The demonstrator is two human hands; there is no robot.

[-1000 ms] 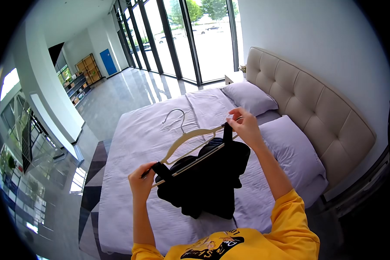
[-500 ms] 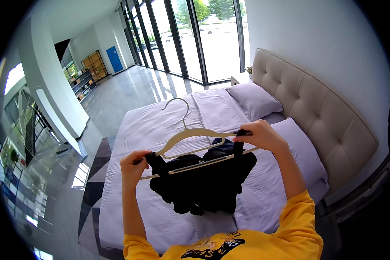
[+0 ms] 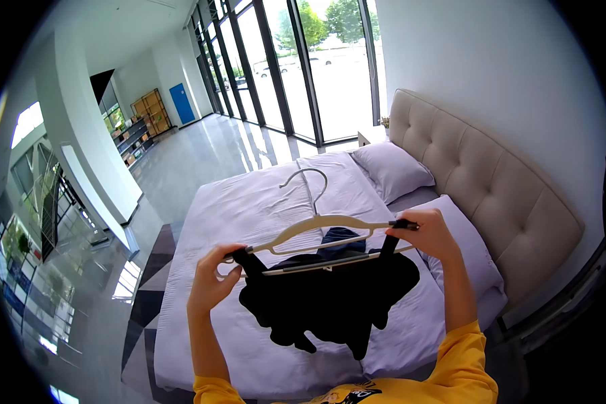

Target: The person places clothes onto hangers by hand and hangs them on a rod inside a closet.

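Observation:
A beige clothes hanger with a metal hook is held up over the bed, its hook pointing away from me. From it hangs a black strapped garment, one strap near each end of the hanger. My left hand is closed around the hanger's left end, beside the left strap. At the other end, my right hand pinches the hanger and the black strap there. Behind the hanger shows a dark blue piece of cloth; whether it belongs to the garment I cannot tell.
Below the hanger is a bed with lilac bedding, pillows and a beige padded headboard. A patterned rug lies along its left side. Tall windows, a white pillar and shelves stand farther off.
Both hands have shifted right with the hanger, and its hook has swung right and lower in view. The black garment hangs a little lower and more spread out.

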